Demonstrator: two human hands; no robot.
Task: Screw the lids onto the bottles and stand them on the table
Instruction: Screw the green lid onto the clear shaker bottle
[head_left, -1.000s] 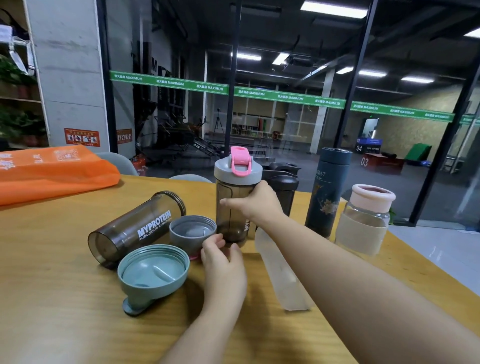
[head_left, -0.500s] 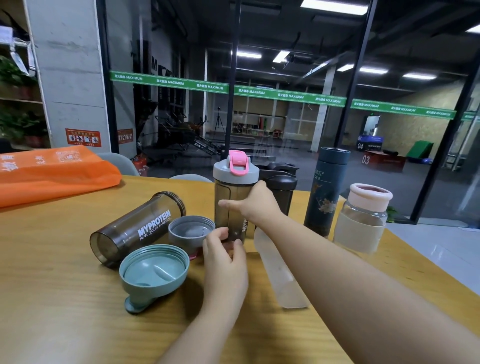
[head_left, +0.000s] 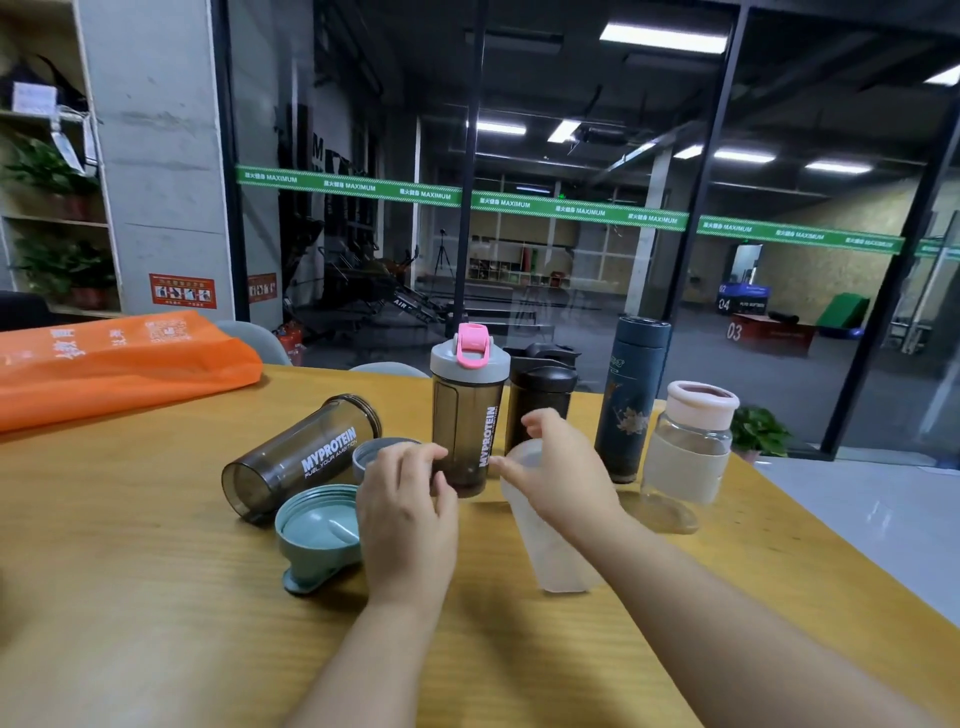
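Wooden counter (head_left: 130, 597): capped MYPROTEIN shaker (head_left: 467, 415) stands mid-counter; left hand (head_left: 405, 519) and right hand (head_left: 556, 467) flank its base, fingers loose, gripping nothing, likely steadying it upright.

Single head-worn wide-angle view, facing forward and down across the worktop (head_left: 156, 597) toward a glass wall (head_left: 571, 234). Both hands (head_left: 405, 525) sit close, low in frame; no second view.

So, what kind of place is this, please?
Probably a gym's front area. Behind the glass wall stand exercise machines and a numbered jump box, and protein shaker bottles lie on the wooden table.
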